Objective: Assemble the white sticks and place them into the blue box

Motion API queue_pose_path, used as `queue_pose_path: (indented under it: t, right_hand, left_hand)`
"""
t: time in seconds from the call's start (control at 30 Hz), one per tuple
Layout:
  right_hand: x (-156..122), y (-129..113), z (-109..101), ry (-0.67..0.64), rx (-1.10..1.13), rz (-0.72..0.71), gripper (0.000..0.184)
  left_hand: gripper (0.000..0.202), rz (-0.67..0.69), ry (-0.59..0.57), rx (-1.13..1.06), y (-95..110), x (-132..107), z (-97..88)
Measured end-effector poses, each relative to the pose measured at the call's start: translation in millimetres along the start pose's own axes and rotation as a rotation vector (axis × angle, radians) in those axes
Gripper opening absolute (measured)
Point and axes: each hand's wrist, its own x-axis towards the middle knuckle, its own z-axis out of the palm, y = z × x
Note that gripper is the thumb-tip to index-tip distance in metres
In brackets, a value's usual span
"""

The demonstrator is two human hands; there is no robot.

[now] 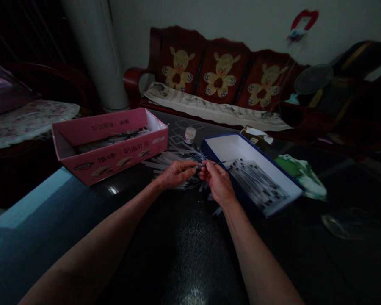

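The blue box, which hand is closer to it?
Right. The right hand is by the left side of the blue box; the left hand is farther off to the left.

Exposure low throughout, with the upper left and right side sinking to near black, while the wall [209,19] at upper centre reads dull grey and a cool blue sheen lies across the dark tabletop [114,241] at left. Grainy glare spreads over its lower centre, plus a small bright reflection below the pink box [130,159]. Wide-angle distortion tilts the column [95,55] at upper left; soft focus blurs fine detail between both hands [178,173].
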Motion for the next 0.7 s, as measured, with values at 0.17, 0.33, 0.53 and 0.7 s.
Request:
queue_pose_path:
  t: [0.17, 0.33, 0.53, 0.7]
  right_hand:
    - [-3.7, 5.0, 0.7, -0.092, -0.153, -0.114, 0.034]
    - [-4.8, -0.6, 3.9, -0.080, -0.148, -0.089, 0.048]
    - [1.0, -22.1, -3.2, 0.221, 0.093, -0.247, 0.027]
    - [-0.8, -18.4, 0.9, 0.222, 0.103, -0.197, 0.024]
  left_hand:
    - [0.032, 0.029, -0.045, 0.035, 0.3, -0.1, 0.2]
    - [0.035, -0.013, -0.021, -0.021, -3.1, 0.7, -1.3]
    - [0.035, -0.040, -0.010, 0.027, -7.8, 1.3, -3.4]
    - [0.036, -0.013, -0.027, 0.078, -4.5, 0.7, -1.4]
